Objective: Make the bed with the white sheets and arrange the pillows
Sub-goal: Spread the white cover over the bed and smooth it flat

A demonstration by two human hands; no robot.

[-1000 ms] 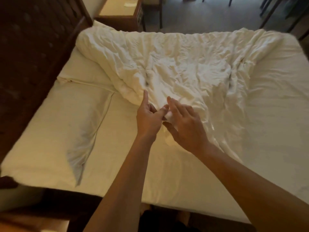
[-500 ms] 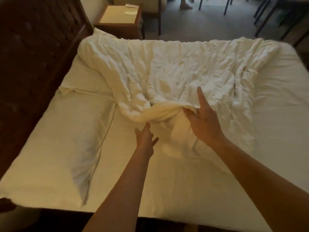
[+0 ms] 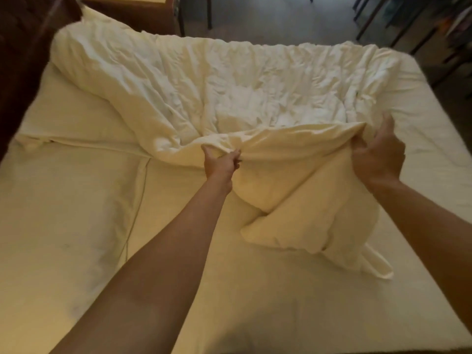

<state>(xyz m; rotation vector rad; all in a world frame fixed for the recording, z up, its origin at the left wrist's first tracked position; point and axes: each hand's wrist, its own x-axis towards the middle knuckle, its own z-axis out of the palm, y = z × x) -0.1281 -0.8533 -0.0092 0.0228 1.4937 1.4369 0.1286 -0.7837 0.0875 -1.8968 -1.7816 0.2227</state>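
Duvet [image 3: 229, 93], one, in left hand [image 3: 221, 163], right hand [image 3: 378, 157], two pillows [image 3: 63, 213]

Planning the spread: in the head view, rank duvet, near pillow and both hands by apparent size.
1. duvet
2. near pillow
3. right hand and left hand: the right looks bigger, but nearness to the camera makes that unsure, so they are unranked.
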